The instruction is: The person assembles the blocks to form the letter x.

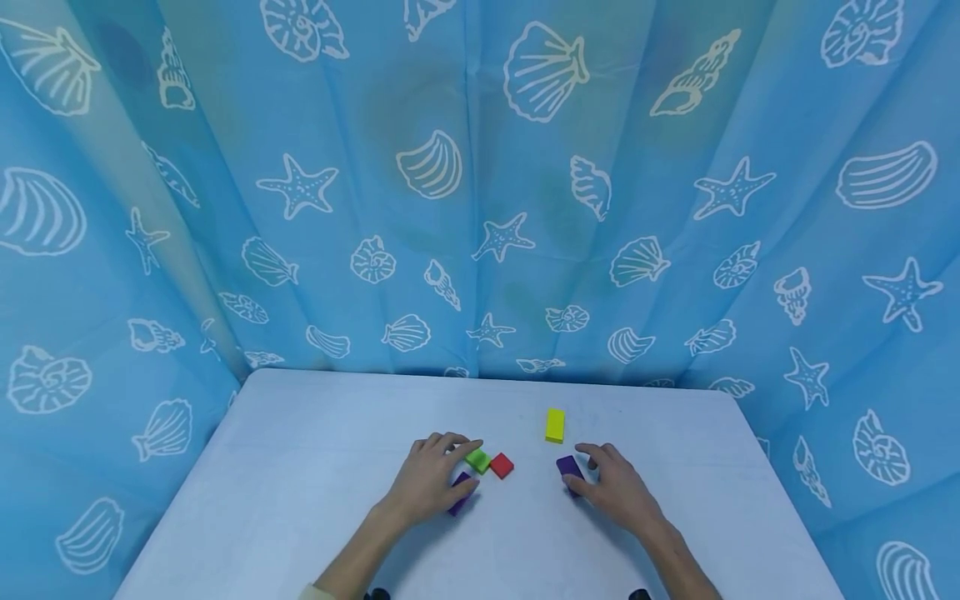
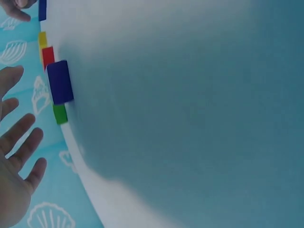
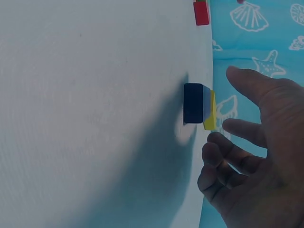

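Note:
My left hand [image 1: 423, 482] hovers over a purple block [image 1: 456, 507], its fingers spread and the thumb overlapping the block in the head view. In the left wrist view that purple block [image 2: 60, 82] stands apart from the fingers. Just beyond it lie a green block [image 1: 478, 461] and a red block [image 1: 502, 466], side by side. A second purple block [image 1: 568, 465] sits by my right hand [image 1: 618, 492], between thumb and fingers. From the right wrist, a gap shows between this purple block [image 3: 193, 103] and the loosely bent fingers.
A yellow block [image 1: 554, 425] lies farther back on the white-covered table [image 1: 330, 433], beyond the right purple block. Behind the table's far edge and at both sides hangs a blue curtain [image 1: 480, 167] with white shell and starfish prints.

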Demonstrator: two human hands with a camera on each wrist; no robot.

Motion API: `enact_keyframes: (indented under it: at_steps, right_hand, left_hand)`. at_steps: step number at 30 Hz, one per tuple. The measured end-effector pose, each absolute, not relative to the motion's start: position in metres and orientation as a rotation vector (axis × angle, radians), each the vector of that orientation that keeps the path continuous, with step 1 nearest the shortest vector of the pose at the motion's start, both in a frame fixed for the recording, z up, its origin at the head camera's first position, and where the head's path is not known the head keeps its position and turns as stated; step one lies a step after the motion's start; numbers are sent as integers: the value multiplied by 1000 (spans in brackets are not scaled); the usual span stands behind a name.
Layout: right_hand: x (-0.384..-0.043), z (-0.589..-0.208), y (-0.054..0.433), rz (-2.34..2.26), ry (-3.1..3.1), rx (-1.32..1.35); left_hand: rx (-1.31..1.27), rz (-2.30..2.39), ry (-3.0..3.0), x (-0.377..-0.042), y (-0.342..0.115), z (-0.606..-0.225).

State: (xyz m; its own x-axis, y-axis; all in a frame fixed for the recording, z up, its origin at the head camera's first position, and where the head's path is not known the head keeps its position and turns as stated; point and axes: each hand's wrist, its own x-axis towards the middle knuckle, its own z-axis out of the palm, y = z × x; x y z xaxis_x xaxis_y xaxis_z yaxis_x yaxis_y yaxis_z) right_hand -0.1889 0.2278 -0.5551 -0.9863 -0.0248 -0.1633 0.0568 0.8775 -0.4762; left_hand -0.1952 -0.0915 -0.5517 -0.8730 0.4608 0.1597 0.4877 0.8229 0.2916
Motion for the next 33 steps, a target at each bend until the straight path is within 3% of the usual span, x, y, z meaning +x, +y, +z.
enact_keyframes:
  at_steps: [33]
  right_hand:
    - [-189,-568,222,-725,2856,30]
  left_hand:
    - [-787,-315,-2926,-210,-42,-567]
